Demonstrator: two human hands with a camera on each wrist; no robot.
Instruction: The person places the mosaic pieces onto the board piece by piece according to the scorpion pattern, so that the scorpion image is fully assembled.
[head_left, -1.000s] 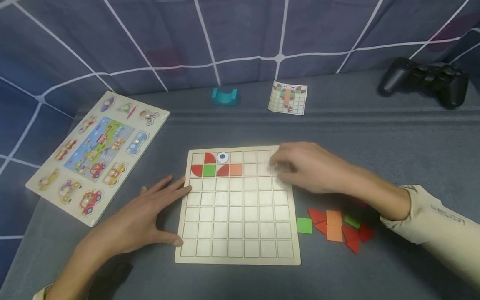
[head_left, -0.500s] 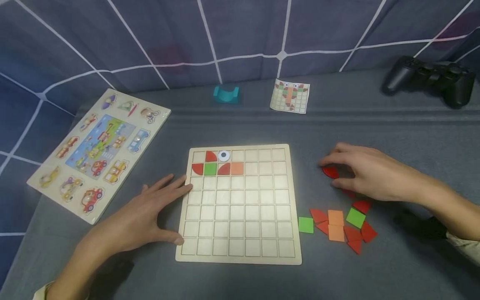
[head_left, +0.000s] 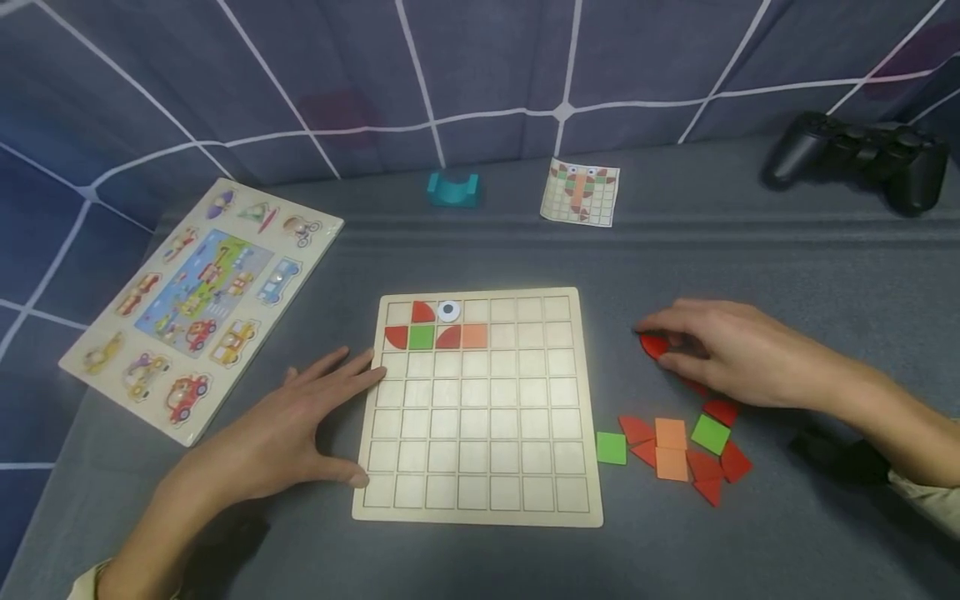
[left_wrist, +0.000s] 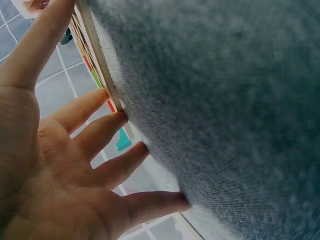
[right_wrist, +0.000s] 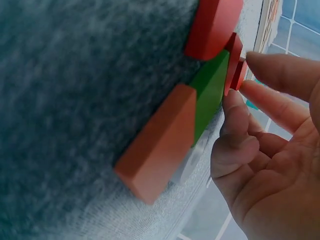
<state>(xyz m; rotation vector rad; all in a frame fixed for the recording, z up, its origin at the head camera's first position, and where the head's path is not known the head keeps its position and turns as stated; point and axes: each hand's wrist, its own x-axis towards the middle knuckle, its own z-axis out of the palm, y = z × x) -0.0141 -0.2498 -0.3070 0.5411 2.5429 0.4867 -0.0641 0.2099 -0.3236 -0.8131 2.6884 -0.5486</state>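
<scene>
A wooden grid board (head_left: 472,417) lies flat. In its top two rows sit red quarter-round tiles, a green square, an orange square and a white eye disc (head_left: 448,312). My left hand (head_left: 288,437) is spread, its thumb and fingertips against the board's left edge, as the left wrist view also shows at the board's side (left_wrist: 100,60). To the right of the board, my right hand (head_left: 738,354) pinches a red quarter-round tile (head_left: 654,344) between thumb and finger, low over the table. In the right wrist view that red tile (right_wrist: 241,75) is partly hidden by the fingers.
Loose red, green and orange tiles (head_left: 671,464) lie right of the board. A pattern card (head_left: 580,193), a teal holder (head_left: 453,191) and a black game controller (head_left: 858,162) are at the back. A picture puzzle board (head_left: 202,308) lies left.
My right hand has moved off the board's upper right to the red tile beside it, then shifted slightly while taking hold. The left hand has stayed at the board's edge.
</scene>
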